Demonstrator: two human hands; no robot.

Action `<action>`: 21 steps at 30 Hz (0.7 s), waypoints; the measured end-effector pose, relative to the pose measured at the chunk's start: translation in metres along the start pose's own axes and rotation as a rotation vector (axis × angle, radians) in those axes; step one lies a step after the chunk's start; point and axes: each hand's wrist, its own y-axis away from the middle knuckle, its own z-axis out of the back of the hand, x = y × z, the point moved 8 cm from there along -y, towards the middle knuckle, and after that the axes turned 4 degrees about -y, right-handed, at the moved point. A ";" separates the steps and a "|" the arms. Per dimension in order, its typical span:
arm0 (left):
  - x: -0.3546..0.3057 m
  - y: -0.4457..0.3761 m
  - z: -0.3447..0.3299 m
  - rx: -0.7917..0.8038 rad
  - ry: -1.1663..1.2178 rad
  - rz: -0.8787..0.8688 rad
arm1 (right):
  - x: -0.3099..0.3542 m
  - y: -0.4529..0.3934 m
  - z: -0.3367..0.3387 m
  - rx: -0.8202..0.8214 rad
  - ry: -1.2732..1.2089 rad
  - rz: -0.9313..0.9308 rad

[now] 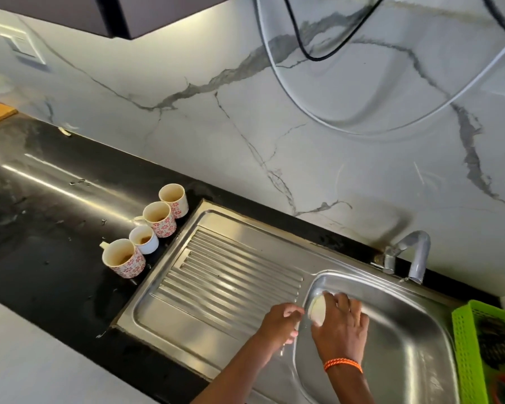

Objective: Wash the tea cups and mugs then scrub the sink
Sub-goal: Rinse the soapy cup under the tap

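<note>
Holding a small white cup (pixel 317 310) at the near-left rim of the sink bowl (pixel 391 339), the right hand (pixel 343 325) has its fingers curled over the cup from the right side; an orange wristband (pixel 343 364) sits on that wrist. Left hand (pixel 283 319) is just left of the cup, over the bowl's edge, fingers bent toward it; can't tell whether they touch the cup or grip anything.

Green plastic basket (pixel 464 345) stands at the near right, beside the bowl, w/ a dark scrubber (pixel 494 342) inside.

Left of the bowl is the ribbed steel drainboard (pixel 225 275), part of the same sink unit, set into a black countertop (pixel 56 258).

Further left, on the counter just beside the drainboard's left edge, 4 used cups stand upright in a diagonal row: a floral mug (pixel 124 259) nearest, then a small white tea cup (pixel 145 239), a second floral mug (pixel 159 218), and a third floral mug (pixel 174 199) farthest. All show brown residue inside.

Far right of the bowl, a grey tap (pixel 411 255) rises from the back edge, spout turned down over the bowl.

Behind everything is a white marble-look wall (pixel 245 126) w/ grey veins, a white hose (pixel 391 123) and black cable (pixel 318 56) looping across it.
</note>
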 end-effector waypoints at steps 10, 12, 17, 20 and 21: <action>0.011 -0.005 0.107 -0.364 0.005 -0.199 | 0.116 -0.012 -0.040 0.129 -0.546 0.065; 0.009 0.000 0.133 -0.445 0.052 -0.236 | 0.140 -0.019 -0.047 0.134 -0.600 0.106; 0.016 -0.014 0.212 -0.589 0.084 -0.221 | 0.212 -0.048 -0.075 0.213 -0.722 0.195; 0.003 -0.029 0.249 -0.622 -0.008 -0.246 | 0.243 -0.071 -0.086 0.210 -0.763 0.166; -0.004 -0.035 0.259 -0.619 -0.051 -0.264 | 0.252 -0.078 -0.089 0.208 -0.775 0.157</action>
